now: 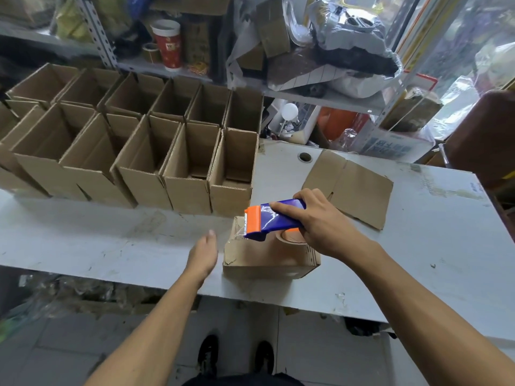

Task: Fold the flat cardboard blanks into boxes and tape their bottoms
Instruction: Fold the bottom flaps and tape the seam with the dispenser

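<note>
A: Finished boxes (133,140) are ranked at 10 o'clock, open side up, nothing seen inside. Left hand (203,253) is held flat, fingers straight and together, just beside the upturned box (267,257), probably as a steadying stop.

B: Tape dispenser (271,218) is gripped by curled right hand (320,221), cutter laid at the box's far edge. Flat blank (351,188) is kept at 2 o'clock on the desk (432,246), presumably for next.

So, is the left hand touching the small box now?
Apart. The head view shows bare table between the left hand and the small box.
</note>
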